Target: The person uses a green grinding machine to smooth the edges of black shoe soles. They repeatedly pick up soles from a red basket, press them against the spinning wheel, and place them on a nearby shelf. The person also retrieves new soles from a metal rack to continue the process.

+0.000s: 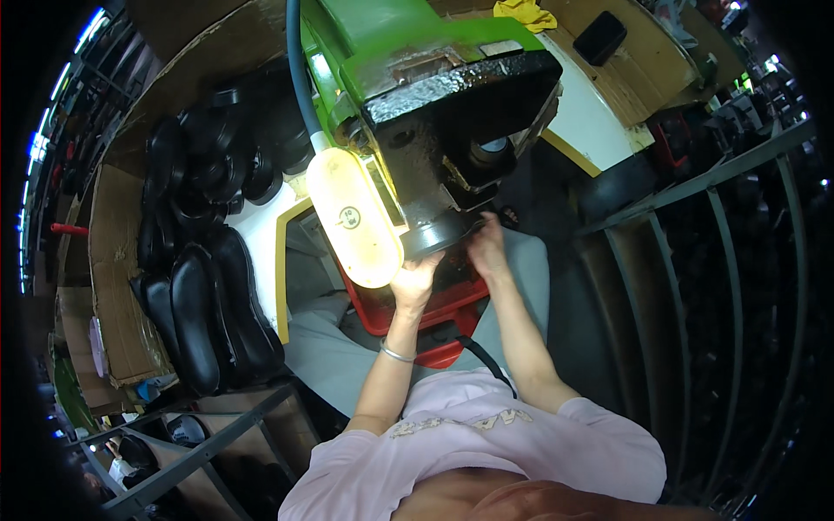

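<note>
Both my hands are raised to the underside of a green machine (408, 43) with a black, oil-stained head. Between them is a black shoe sole (432, 236), its curved edge showing below the machine head. My left hand (417, 276) grips its near left side, partly covered by a bright yellow-white work lamp (352, 217). My right hand (486, 247) is closed at the sole's right end, fingertips partly hidden. Several more glossy black soles (198, 304) lie piled on the white table (261, 239) to the left.
Below my hands, a red crate (378, 321) sits between my knees. Cardboard walls (122, 286) edge the table at left. A white tabletop with a yellow edge (591, 130) lies right of the machine, near a yellow cloth (526, 14). Metal rack rails (725, 234) stand at right.
</note>
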Available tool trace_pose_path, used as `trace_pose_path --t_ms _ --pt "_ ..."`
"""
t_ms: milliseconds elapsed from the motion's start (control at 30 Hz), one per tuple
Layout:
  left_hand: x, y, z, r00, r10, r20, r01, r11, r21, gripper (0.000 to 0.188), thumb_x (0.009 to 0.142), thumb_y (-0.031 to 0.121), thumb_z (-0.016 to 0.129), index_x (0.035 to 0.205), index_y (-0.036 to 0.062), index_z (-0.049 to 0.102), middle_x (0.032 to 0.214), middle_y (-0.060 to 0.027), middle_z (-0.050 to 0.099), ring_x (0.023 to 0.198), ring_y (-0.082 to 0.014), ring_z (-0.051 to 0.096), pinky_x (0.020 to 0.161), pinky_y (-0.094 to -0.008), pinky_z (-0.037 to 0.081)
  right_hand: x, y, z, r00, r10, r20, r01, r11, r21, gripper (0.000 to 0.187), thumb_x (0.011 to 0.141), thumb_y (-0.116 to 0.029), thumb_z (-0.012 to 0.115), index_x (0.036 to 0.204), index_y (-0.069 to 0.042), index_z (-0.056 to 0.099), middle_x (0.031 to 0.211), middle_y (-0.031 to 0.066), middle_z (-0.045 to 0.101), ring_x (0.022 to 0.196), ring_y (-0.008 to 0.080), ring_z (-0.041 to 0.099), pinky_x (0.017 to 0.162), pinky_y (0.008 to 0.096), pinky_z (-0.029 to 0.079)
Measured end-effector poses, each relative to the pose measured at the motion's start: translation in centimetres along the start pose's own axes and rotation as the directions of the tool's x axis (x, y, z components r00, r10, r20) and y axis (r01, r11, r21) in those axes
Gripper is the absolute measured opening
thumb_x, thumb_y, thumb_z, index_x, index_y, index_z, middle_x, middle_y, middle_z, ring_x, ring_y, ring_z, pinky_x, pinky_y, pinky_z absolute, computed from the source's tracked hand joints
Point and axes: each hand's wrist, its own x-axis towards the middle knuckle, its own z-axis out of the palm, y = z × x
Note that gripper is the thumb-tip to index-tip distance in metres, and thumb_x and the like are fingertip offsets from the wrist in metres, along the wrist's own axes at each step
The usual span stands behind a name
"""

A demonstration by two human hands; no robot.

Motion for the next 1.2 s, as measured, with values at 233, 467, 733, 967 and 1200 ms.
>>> trace_pose_path --t_ms 233,467,733,967,1200 --pt "0.0 1.5 -1.8 0.995 0.062 0.074 -0.074 0.984 0.160 0.047 0.071 -0.004 0.076 0.111 -0.0004 0.051 0.102 -0.0079 0.059 0.095 -0.0162 0.060 0.089 -0.0301 0.048 -0.3 -16.4 5.5 0.803 -0.592 0.068 0.464 0.550 -0.694 0.044 0.066 0.006 0.080 0.099 -0.005 0.053 0.090 0.0020 0.056 0.080 0.0109 0.056 0.073 0.0250 0.048" --pt "-0.8 2.5 -7.5 0.998 0.008 -0.058 -0.001 0.994 0.108 0.055 0.068 -0.006 0.079 0.114 0.0005 0.051 0.113 -0.0099 0.058 0.107 -0.0209 0.059 0.096 -0.0333 0.046 -0.7 -16.7 11.1 0.803 -0.519 0.293 0.529 0.394 -0.751 0.046 0.059 0.002 0.085 0.095 -0.005 0.057 0.091 0.0023 0.053 0.082 0.0122 0.053 0.073 0.0262 0.045" --pt "-3.8 6.6 -15.1 0.993 0.095 -0.076 -0.097 0.995 -0.018 0.056 0.077 -0.007 0.069 0.125 0.0063 0.044 0.115 -0.0120 0.057 0.104 -0.0276 0.060 0.089 -0.0467 0.055 -2.7 -8.9 16.6 0.830 -0.468 0.303 0.556 0.651 -0.517 0.055 0.065 -0.015 0.086 0.109 -0.003 0.055 0.108 0.0062 0.053 0.101 0.0188 0.052 0.090 0.0304 0.043" --pt "-5.4 5.0 -3.9 0.785 0.246 0.568 -0.559 0.677 0.479 0.045 0.066 -0.011 0.068 0.108 0.0020 0.057 0.114 -0.0181 0.058 0.116 -0.0414 0.052 0.098 -0.0477 0.042 -8.3 -10.8 16.1 0.980 0.106 -0.169 -0.131 0.980 -0.147 0.052 0.075 0.001 0.064 0.124 -0.005 0.049 0.108 0.0040 0.056 0.100 0.0150 0.055 0.086 0.0290 0.046" --pt "-4.3 13.7 -10.6 0.994 0.022 0.108 -0.100 -0.224 0.969 0.089 0.065 0.011 0.080 0.141 0.0020 0.036 0.146 -0.0216 0.030 0.137 -0.0407 0.024 0.109 -0.0502 0.025 14.5 -25.3 2.3 0.930 -0.283 -0.235 -0.008 0.623 -0.782 0.056 0.077 0.004 0.056 0.132 0.008 0.047 0.123 0.0181 0.059 0.108 0.0243 0.058 0.090 0.0325 0.046"
